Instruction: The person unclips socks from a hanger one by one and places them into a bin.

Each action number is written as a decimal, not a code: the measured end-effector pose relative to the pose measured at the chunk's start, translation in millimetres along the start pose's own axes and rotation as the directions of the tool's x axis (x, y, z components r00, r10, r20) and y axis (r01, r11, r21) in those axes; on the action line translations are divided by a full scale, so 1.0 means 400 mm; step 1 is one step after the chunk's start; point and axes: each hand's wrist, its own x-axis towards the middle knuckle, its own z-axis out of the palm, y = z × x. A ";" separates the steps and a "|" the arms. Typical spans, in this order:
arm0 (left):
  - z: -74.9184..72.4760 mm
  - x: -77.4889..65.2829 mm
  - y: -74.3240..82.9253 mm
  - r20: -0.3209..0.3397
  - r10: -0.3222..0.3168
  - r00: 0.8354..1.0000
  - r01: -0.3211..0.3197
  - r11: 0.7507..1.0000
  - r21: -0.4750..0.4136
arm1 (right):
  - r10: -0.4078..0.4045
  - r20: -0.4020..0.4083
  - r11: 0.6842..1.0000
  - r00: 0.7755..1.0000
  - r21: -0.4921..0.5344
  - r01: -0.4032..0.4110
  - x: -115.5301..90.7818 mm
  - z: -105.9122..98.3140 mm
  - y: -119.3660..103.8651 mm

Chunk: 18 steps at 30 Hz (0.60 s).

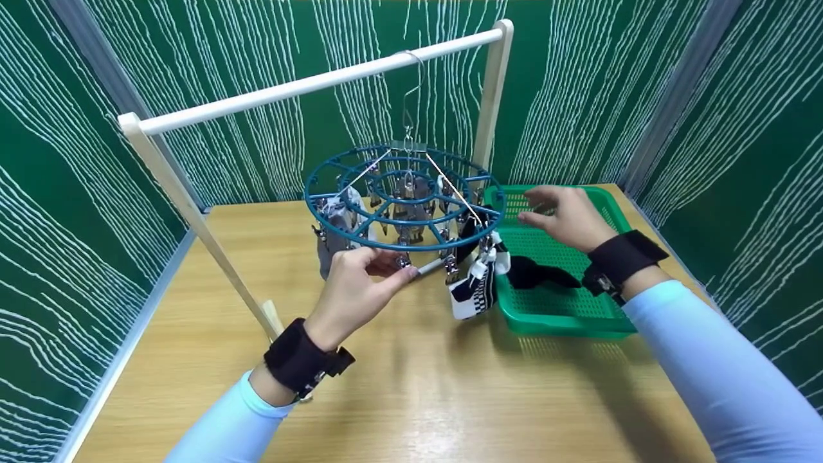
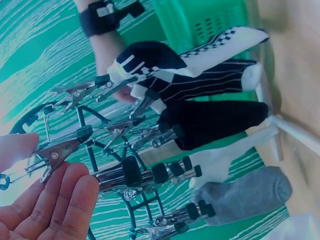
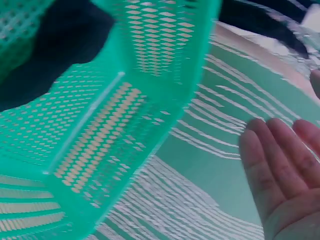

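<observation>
A round blue clip hanger [image 1: 424, 247] hangs from a rail, with metal clips around and below its rings. My left hand [image 1: 357, 289] is at its front rim and pinches a metal clip [image 2: 55, 152] between thumb and fingers; no sock shows in that clip. Beyond it in the left wrist view hang a checkered sock [image 2: 220, 50], a striped sock [image 2: 210, 85], a black sock [image 2: 215, 122] and a grey sock [image 2: 250, 195]. My right hand [image 1: 569, 215] is above the green basket [image 1: 566, 326], fingers apart, holding nothing. A black sock [image 1: 540, 273] lies in the basket.
A white rail [image 1: 308, 85] on wooden posts [image 1: 495, 96] spans above the hanger. The basket stands on the right of the wooden table [image 1: 437, 399]. Green walls [image 1: 578, 83] with white streaks surround the table.
</observation>
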 end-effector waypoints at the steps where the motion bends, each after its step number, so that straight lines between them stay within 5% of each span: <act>1: 0.000 0.000 0.001 0.000 0.000 1.000 0.000 1.000 0.001 | -0.019 -0.024 1.000 1.000 0.009 0.019 -0.003 -0.003 -0.010; 9: 0.000 0.000 -0.002 0.016 -0.005 1.000 0.005 1.000 -0.004 | -0.197 -0.160 0.980 0.967 -0.006 0.198 -0.021 -0.020 -0.076; 18: 0.000 -0.004 -0.003 0.037 -0.013 0.999 0.014 1.000 -0.016 | -0.371 -0.149 0.929 0.917 -0.063 0.366 -0.041 0.001 -0.113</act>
